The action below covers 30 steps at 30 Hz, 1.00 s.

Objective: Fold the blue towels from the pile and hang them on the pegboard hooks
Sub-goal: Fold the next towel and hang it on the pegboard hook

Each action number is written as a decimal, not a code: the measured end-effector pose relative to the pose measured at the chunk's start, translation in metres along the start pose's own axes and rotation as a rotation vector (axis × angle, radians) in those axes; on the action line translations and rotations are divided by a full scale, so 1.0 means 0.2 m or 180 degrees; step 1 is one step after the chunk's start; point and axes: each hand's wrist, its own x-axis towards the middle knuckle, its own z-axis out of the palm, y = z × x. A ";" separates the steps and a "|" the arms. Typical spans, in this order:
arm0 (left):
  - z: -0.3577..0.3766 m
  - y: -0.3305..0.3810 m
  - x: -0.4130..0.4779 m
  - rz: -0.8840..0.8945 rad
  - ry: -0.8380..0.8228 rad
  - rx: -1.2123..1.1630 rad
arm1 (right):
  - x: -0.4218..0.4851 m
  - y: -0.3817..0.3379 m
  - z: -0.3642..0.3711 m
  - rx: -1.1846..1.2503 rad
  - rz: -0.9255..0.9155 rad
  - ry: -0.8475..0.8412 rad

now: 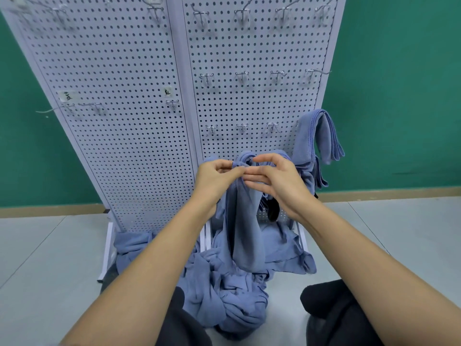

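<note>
Pinching the bunched top of a folded blue towel (245, 221), the left hand (217, 178) and right hand (279, 181) are meeting fingertip to fingertip low on the right panel of the white pegboard (124, 121). Both hands are mostly closed, thumbs and forefingers gripping the cloth while the other fingers are curling loosely. The towel is hanging with its long axis running straight down, its lower end pointing at the floor and reaching the loose pile of blue towels (232, 295) that is lying at the foot of the board between the person's dark-clad knees. Whatever hook is carrying the towel's top is hiding behind the fingers and cloth, so it is unclear whether the towel is already resting on one. To the right, another folded towel (321, 136) is draping over a hook near the board's edge, its ends also pointing downward. A small dark object (273, 211) below the right hand is hard to identify. Bare wire hooks (242, 77) are sitting in rows higher up, the top ones blurring and getting cut off by the frame.
</note>
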 end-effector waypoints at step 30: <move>0.04 -0.01 0.07 -0.0087 -0.0641 -0.0562 | 0.10 -0.03 -0.33 -0.2291 -0.0828 0.0304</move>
